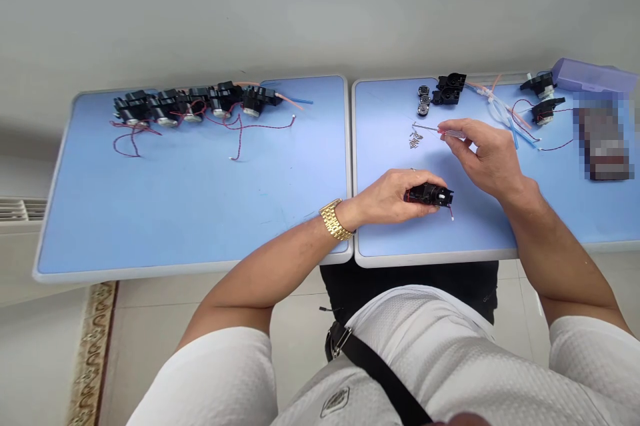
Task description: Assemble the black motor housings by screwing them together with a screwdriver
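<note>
My left hand (395, 196) is closed around a small black motor unit (429, 194), held just above the right-hand table. A short red wire with a white plug hangs from the unit's right end. My right hand (483, 149) pinches a screwdriver (451, 134) with a clear and red handle. Its thin shaft points left, and the tip is just above a small pile of screws (415, 140). Whether a screw sits on the tip is too small to tell. Behind the screws stand several round black-and-silver parts (423, 101) beside black plastic housings (449, 89).
Several black motor units (195, 105) with twisted red wires line the back of the left table (200, 213). At right are clear, blue and orange tubes (500, 109), two motor units (545, 109), a purple case (593, 76) and a pixelated dark object (606, 143). A wall stands behind.
</note>
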Demonstrator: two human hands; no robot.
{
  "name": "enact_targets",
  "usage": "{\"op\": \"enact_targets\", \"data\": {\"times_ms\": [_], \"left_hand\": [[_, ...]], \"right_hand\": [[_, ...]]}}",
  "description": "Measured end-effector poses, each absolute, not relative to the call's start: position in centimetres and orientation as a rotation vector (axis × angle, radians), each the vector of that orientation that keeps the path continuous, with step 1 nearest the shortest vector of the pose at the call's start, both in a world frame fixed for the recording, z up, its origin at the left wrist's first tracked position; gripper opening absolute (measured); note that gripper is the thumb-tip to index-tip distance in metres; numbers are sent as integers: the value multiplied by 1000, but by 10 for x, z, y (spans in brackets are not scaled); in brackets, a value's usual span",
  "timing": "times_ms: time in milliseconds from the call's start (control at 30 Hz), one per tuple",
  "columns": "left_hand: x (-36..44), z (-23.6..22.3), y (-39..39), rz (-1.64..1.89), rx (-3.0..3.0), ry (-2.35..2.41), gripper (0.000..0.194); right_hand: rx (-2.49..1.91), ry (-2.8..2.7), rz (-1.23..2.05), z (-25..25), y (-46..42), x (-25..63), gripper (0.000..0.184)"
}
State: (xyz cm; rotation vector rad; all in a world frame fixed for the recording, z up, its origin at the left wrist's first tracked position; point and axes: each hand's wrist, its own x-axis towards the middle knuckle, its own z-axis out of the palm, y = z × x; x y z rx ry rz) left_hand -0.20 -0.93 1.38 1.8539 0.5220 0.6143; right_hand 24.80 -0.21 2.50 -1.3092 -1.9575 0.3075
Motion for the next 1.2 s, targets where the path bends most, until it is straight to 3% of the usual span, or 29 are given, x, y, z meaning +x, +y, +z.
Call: {"op": "enact_targets", "data": {"times_ms": [500, 667, 1200], "left_hand": [[-2, 10, -8, 697, 1778, 687, 35], [-4, 5, -4, 925, 1782, 752, 36], [-5, 4, -3, 1188, 1985, 747, 36]], "right_hand": [[-1241, -1740, 267, 53, -13, 245, 15], [-1164, -1563, 401, 67, -21, 245, 7], [-1193, -1558, 475, 77, -28, 247, 10]]}}
